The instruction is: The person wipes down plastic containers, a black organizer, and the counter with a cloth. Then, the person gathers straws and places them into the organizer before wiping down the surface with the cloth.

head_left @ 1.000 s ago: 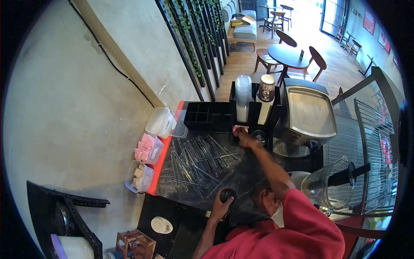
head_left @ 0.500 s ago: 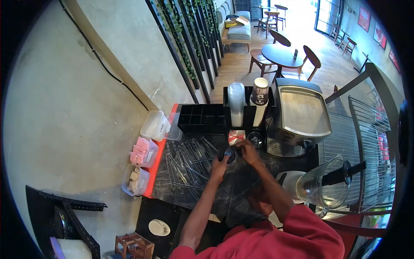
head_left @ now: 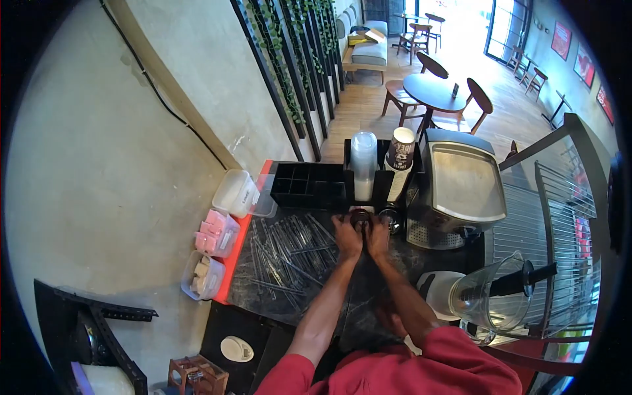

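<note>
My left hand and my right hand are close together at the back of the counter. Their fingers close around opposite sides of a dark round lid-like piece. It sits where a red and white packet lay, and only a pale edge shows behind it. Just right of my right hand is a dark, shiny round stack of lids. To the left of my left hand, many clear-wrapped straws lie scattered on the dark marbled counter.
Behind my hands stand clear plastic cups, paper cups and a black divided organizer. A metal-topped machine and a blender jug are on the right. Plastic tubs line the left edge.
My left hand has moved forward and right with the dark round piece, over the packet's spot. My right hand has turned to grip its other side. The view has shifted slightly.
</note>
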`<state>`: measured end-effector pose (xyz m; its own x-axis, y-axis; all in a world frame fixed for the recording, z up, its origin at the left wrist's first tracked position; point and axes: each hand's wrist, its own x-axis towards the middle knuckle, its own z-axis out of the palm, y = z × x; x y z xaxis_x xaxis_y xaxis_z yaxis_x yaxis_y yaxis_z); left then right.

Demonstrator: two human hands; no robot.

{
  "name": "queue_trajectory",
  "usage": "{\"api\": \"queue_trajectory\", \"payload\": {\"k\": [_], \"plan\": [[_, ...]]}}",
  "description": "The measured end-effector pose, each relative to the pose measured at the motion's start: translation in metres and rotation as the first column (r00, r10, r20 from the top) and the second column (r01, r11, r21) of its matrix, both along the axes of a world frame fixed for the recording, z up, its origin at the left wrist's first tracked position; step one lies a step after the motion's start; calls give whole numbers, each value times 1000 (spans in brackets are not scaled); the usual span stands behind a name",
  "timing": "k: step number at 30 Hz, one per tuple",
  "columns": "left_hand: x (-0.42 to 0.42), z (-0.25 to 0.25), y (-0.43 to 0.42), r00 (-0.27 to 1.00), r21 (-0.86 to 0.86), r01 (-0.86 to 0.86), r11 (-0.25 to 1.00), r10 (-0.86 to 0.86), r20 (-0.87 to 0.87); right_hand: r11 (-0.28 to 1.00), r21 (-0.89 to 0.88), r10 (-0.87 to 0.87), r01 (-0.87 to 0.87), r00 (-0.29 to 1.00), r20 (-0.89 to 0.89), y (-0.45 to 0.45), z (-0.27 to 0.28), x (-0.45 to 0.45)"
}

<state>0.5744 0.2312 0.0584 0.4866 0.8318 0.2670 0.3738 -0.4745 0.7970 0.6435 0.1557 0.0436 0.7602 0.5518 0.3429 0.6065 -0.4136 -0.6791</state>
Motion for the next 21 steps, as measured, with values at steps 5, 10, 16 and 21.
{"api": "queue_trajectory", "payload": {"k": [5, 10, 16, 21], "plan": [[-2, -38, 16, 996, -111, 85, 990, -83, 23, 996, 23, -83, 84, 996, -24, 2, -1, -4], [-7, -31, 16, 991, -152, 130, 980, -125, 40, 996, 30, -87, 86, 996, 31, 7, -4, 4], [-9, -40, 19, 991, -112, 105, 988, -95, 89, 995, 68, -76, 75, 997, 7, 6, 12, -1], [-28, -30, 28, 968, -84, 174, 981, -155, 199, 988, 143, -61, 64, 998, -31, -2, 17, -10]]}}
